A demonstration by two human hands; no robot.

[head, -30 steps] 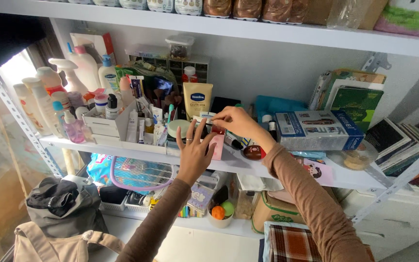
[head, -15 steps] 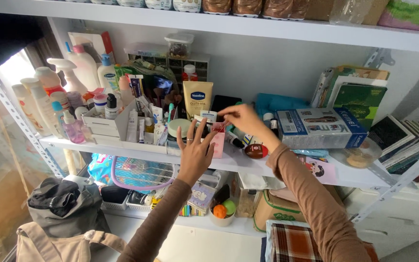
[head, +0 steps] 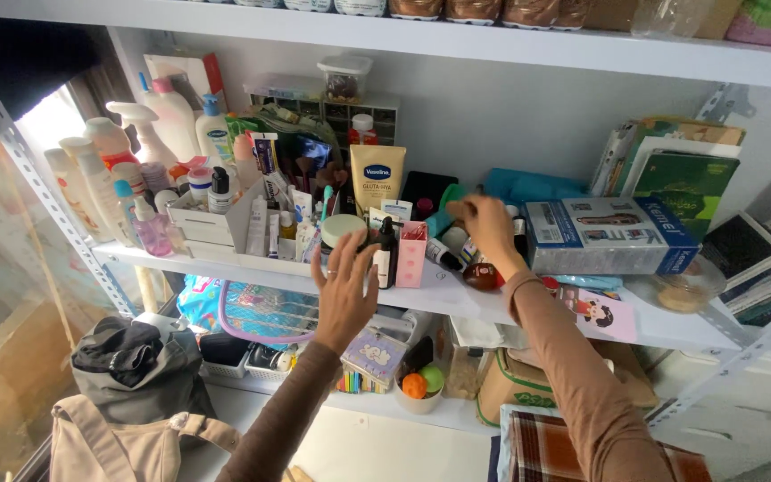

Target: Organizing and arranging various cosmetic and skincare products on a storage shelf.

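The open left hand (head: 343, 295) is hovering fingers spread just below the upright dark bottle (head: 386, 252), while the right hand (head: 484, 228), farther right, is reaching among small tubes (head: 443, 254), its grip hidden.

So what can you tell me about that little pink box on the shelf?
The small pink rectangular box stands upright near the front edge of the white shelf. It looks like thin card, with a pale patterned band near its open top, where something red shows inside. A dark brown dropper bottle stands right against its left side. The left hand is spread open just left of both, fingers raised. The right hand reaches among small items to the box's right, not touching it.
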